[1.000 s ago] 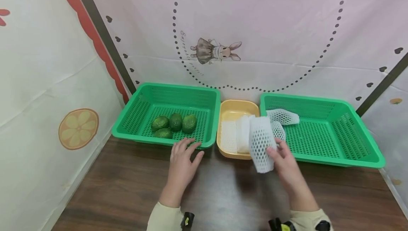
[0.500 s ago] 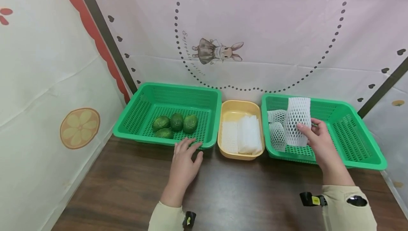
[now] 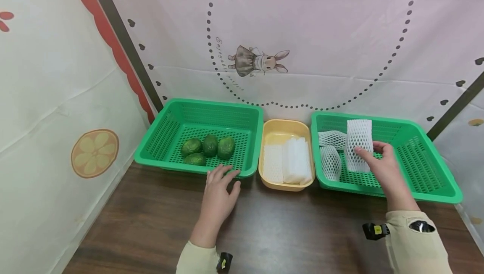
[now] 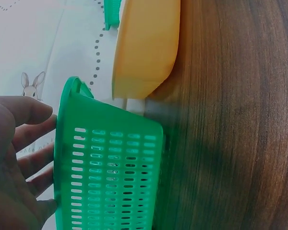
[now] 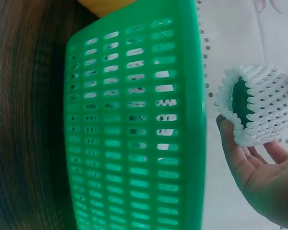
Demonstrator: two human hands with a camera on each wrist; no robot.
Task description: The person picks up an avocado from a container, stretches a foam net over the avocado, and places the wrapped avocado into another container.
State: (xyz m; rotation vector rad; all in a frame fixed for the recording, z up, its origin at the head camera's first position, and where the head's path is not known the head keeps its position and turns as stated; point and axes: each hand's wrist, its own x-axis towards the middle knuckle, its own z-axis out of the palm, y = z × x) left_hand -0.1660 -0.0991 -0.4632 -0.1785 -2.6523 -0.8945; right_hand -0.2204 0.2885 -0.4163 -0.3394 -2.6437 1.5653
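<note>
My right hand (image 3: 383, 169) grips a white foam net sleeve (image 3: 359, 143) over the right green basket (image 3: 435, 197). Inside its open end, the right wrist view shows a dark green avocado (image 5: 239, 101). Two more filled foam nets lie at that basket's left end, one at the back (image 3: 332, 139) and one in front (image 3: 330, 163). My left hand (image 3: 219, 198), fingers loosely spread, is at the front rim of the left green basket (image 4: 61, 143). Several avocados (image 3: 210, 145) without nets sit clustered in that basket.
A yellow tray (image 3: 286, 187) stands between the two baskets, with flat white foam nets (image 3: 296, 160) stacked in it. Behind them hangs a printed cloth (image 3: 321, 34). Brown wooden table (image 3: 280, 232) lies in front of the baskets.
My right hand has carried the netted avocado from in front of the yellow tray rightward to over the right basket, moving only slightly in the last half second. The left hand stays put.
</note>
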